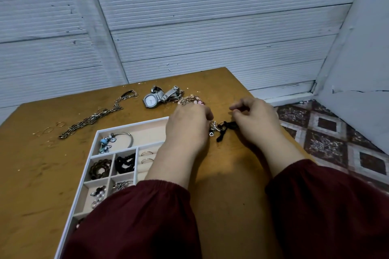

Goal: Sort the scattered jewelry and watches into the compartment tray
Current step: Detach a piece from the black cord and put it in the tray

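Our dark red sleeves (147, 216) reach over the brown counter (42, 185). The compartment tray (134, 125) sits close on the left, so each drop is short. Our left hand (187, 126) and right hand (256, 120) meet beside its far corner. Behind them the watch (151, 100) lies unsorted. Our curled fingers pinch the black cord with silver charms (226, 127), one end each, likely to pull it straight first.
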The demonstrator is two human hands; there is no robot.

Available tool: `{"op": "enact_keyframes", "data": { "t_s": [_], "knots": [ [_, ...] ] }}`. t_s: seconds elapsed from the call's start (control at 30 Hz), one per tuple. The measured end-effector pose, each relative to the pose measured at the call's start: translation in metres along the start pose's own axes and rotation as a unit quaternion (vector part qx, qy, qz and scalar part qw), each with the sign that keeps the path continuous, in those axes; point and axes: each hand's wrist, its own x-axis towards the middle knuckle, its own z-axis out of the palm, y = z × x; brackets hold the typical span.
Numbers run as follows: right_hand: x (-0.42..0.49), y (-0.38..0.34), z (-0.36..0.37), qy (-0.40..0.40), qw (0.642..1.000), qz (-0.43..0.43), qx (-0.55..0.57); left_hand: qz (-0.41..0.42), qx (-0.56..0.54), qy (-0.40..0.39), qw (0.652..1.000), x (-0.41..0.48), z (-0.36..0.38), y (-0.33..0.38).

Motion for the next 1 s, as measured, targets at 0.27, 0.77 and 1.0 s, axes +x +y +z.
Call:
{"op": "enact_keyframes", "data": {
  "t_s": [0.27,0.77,1.0],
  "knots": [
    [-0.0002,0.0012,-0.0002,-0.017,0.999,-0.004,-0.044,-0.007,0.077,-0.003,0.997,-0.0047,-0.0021,-0.0067],
    [-0.0007,0.0016,-0.0040,-0.015,0.998,-0.011,-0.063,-0.009,0.107,-0.024,0.994,-0.0058,-0.0017,-0.0072],
    [-0.0009,0.0017,-0.0048,-0.009,0.997,-0.014,-0.073,-0.024,0.067,-0.021,0.997,-0.0082,-0.0059,-0.0045]
  ]
}}
